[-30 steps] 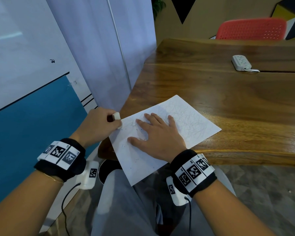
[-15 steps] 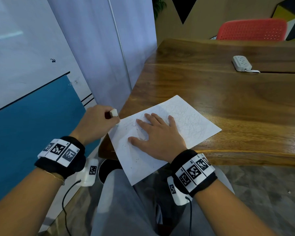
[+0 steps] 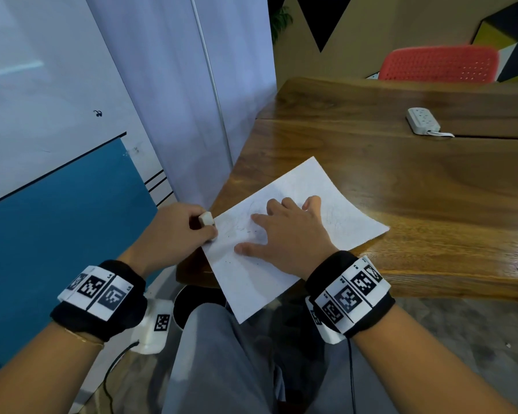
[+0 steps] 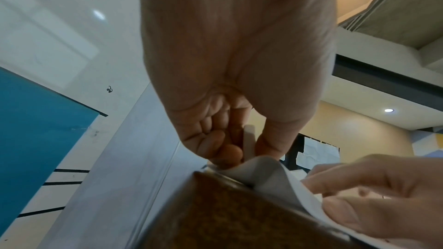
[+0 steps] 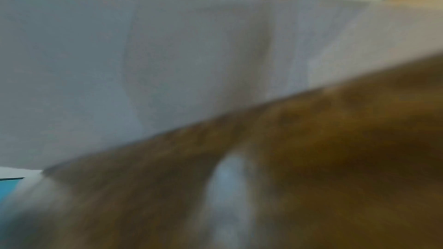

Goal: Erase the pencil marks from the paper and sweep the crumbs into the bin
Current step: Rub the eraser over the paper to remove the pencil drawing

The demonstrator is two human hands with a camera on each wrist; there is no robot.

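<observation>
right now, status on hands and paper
Left hand pinches eraser at paper edge. Right hand flat, pressing paper down. Faint marks and crumbs on sheet. Nothing in the way.

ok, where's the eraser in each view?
Head: eraser left of centre, pinched in the left hand at the paper's left edge.
Left wrist: white sliver just below centre, between fingers and thumb.
Right wrist: not visible.
Shared landmark: the paper on the wooden table edge.
</observation>
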